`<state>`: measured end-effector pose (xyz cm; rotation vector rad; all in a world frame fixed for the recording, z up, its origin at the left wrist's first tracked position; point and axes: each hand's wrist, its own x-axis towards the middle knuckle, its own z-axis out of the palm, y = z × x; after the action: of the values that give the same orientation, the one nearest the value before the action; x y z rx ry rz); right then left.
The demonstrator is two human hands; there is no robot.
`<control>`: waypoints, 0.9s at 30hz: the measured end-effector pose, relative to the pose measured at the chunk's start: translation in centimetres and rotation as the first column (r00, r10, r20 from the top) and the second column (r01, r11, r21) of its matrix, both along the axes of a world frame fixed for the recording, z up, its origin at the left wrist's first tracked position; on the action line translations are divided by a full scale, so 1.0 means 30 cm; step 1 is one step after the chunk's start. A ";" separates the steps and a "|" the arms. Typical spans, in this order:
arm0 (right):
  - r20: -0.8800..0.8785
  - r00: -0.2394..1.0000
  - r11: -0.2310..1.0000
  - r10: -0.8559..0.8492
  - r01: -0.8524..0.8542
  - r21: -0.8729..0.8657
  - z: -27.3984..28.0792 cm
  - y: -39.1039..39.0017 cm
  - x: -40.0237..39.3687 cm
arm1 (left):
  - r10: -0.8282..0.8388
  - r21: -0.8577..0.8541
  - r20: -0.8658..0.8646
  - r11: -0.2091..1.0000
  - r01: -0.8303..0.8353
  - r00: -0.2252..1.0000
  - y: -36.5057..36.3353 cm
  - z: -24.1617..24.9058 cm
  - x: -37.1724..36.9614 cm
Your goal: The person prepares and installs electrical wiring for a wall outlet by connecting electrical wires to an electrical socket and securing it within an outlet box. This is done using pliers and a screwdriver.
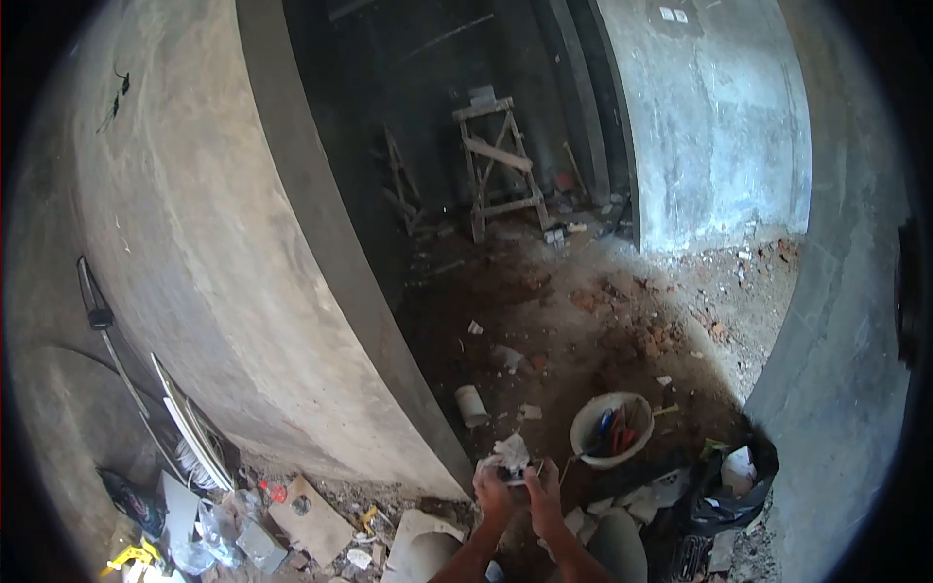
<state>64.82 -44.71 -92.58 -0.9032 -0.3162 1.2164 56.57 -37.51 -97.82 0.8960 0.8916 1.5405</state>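
Note:
Low in the middle of the head view, my left hand (494, 494) and my right hand (544, 494) are brought together, fingers closed around a small white-and-dark object (512, 473). A crumpled whitish piece (512, 450), paper or plastic, shows at its top. What exactly the object is, I cannot make out, as the fingers cover part of it. Just right of my hands stands a white bucket (581, 428) with red- and blue-handled tools (622, 435) inside. A pale cylindrical container (471, 406) is on the floor beyond my left hand.
A black bag (714, 510) with scraps stands at the right. Cardboard (311, 520), clear plastic bags (219, 534), a yellow tool (134, 556) and white tubing (190, 428) line the left wall. Rubble (641, 325) covers the floor toward a wooden trestle (501, 160) in the doorway.

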 end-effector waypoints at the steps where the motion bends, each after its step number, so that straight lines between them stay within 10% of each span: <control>1: 0.187 0.981 0.992 -0.054 0.032 0.121 -0.019 0.004 -0.006 | 0.039 0.087 -0.328 0.996 -0.011 0.944 -0.015 0.034 0.001; 5: 0.349 0.933 0.981 -0.089 0.022 0.191 -0.180 0.064 0.048 | -0.098 0.179 -0.441 0.965 0.194 0.892 0.007 -0.087 0.001; 7: 0.302 0.953 0.996 0.030 -0.055 0.075 -0.175 0.029 0.101 | 0.047 0.359 -0.802 0.835 0.417 0.596 0.015 -0.037 -0.035; 10: 0.175 0.977 0.991 0.121 -0.108 -0.082 -0.091 -0.020 0.151 | -0.087 0.280 -0.798 0.823 0.494 0.597 0.037 -0.038 -0.078; 11: 0.191 0.975 0.993 0.112 -0.104 -0.050 -0.098 -0.026 0.170 | 0.051 0.242 -0.922 0.849 0.470 0.383 0.029 0.001 -0.083; 16: 0.302 0.930 0.975 0.208 -0.175 -0.133 -0.091 -0.075 0.227 | -0.051 0.212 -0.871 0.858 0.468 0.489 -0.018 0.151 -0.056; 19: 0.284 0.919 0.952 0.275 -0.220 -0.212 -0.103 -0.081 0.237 | 0.184 0.400 -0.861 0.821 0.407 0.475 0.008 0.145 -0.075; 24: 0.348 0.852 0.911 0.392 -0.307 -0.273 -0.068 -0.082 0.206 | 0.107 0.262 -0.903 0.905 0.336 0.416 0.038 0.152 -0.094; 27: -0.012 0.918 0.910 0.397 -0.395 -0.129 -0.192 -0.044 0.228 | -0.388 -0.245 -0.809 0.905 0.347 0.442 0.074 0.171 -0.099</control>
<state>71.67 -46.04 -98.35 -0.9891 -0.4521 1.6211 53.61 -35.29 -92.70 1.7545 1.2798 0.6079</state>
